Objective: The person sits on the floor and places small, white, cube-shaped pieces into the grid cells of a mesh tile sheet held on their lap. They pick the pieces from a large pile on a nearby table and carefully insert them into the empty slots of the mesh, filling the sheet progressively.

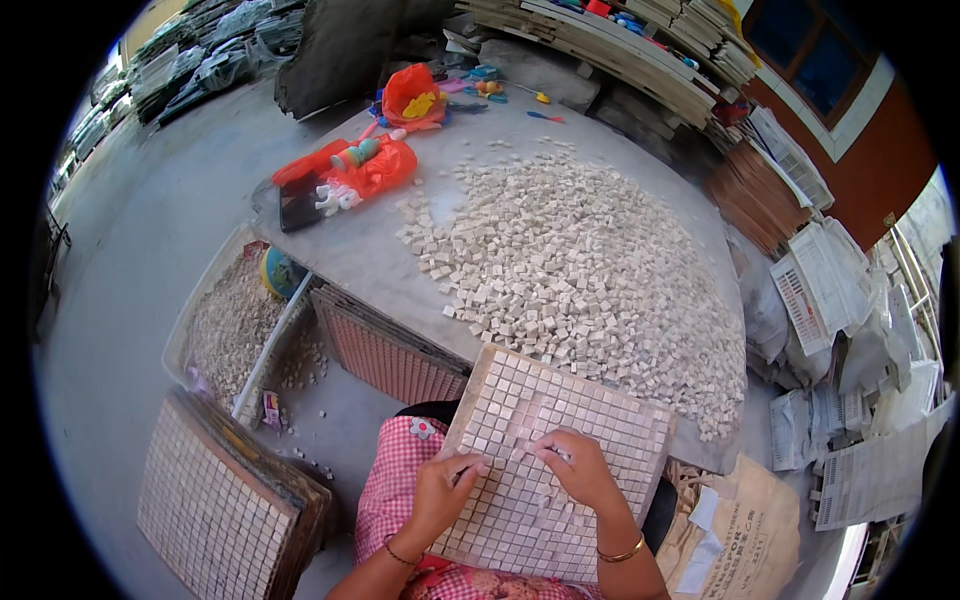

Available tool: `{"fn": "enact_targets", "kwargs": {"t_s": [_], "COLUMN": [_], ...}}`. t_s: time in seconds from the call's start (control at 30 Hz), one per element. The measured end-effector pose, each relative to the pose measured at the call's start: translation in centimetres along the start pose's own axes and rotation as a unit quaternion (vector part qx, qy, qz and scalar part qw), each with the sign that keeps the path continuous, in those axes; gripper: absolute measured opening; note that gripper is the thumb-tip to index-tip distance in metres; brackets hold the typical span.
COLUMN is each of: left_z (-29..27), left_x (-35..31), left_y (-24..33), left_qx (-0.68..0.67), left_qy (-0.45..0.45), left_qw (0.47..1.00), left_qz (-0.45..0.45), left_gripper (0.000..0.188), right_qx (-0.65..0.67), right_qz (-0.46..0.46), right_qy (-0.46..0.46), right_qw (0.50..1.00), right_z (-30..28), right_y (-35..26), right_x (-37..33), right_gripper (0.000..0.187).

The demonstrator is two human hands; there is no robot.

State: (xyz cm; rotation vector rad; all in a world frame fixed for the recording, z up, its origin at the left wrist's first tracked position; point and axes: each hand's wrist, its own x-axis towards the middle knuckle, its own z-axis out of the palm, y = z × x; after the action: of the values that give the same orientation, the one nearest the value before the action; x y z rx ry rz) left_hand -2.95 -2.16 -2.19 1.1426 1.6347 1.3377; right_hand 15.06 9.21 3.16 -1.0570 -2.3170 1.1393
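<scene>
A square mosaic tray (650, 445) rests tilted across my lap, its grid filled with small pale stone tiles. My left hand (447, 492) is over its left side, fingers curled and thumb near the index fingertip; whatever they hold is too small to make out. Near the middle of the grid, my right hand (583, 468) is closed in a pinch, fingertips down at the tiles; what is between them is hidden. Several loose tiles (562, 505) lie on top of the grid, below and beside my right hand. A pinkish patch shows among the tiles above the hands.
Beyond the tray, a big heap of loose tiles (570, 250) covers much of the grey table (400, 255). Red plastic bags (375, 170), toys and a dark phone (299, 205) lie at its far left. Stacked tile sheets (215, 500) and a tile-filled bin (178, 345) stand left; a paper sack (745, 530) lies right.
</scene>
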Motion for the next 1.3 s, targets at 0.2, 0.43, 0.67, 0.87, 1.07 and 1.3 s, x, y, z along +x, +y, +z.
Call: {"fn": "enact_targets", "kwargs": {"t_s": [0.2,0.43,0.67,0.87,1.07,1.3], "left_z": [0.2,0.4,2.8,3.2,3.2,3.4], "left_x": [-0.3,0.6,2.7,3.0,3.2,2.7], "left_y": [-0.3,1.2,0.8,0.6,1.4,1.5], "left_qx": [-0.001,0.179,0.321,0.275,0.318,0.357], "left_qy": [0.01,-0.029,-0.103,-0.094,-0.118,-0.123], "left_qw": [1.0,0.974,0.905,0.931,0.905,0.888], "left_qz": [0.024,0.137,0.259,0.221,0.256,0.263], "left_gripper": [0.014,0.019,0.028,0.018,0.013,0.015], "right_qx": [-0.099,0.207,0.547,0.674,0.703,0.716], "right_qz": [-0.021,0.136,0.173,0.131,0.096,0.072], "right_qy": [0.036,0.029,0.07,0.074,0.049,0.024], "right_qw": [0.994,0.969,0.816,0.723,0.703,0.694], "right_z": [2.7,0.7,-0.9,0.0,1.0,1.0], "right_y": [0.2,0.1,2.5,4.3,5.0,5.7], "right_x": [-0.3,-1.2,-6.6,-9.7,-10.5,-11.4], "right_gripper": [0.016,0.019,0.02,0.022,0.026,0.023]}}
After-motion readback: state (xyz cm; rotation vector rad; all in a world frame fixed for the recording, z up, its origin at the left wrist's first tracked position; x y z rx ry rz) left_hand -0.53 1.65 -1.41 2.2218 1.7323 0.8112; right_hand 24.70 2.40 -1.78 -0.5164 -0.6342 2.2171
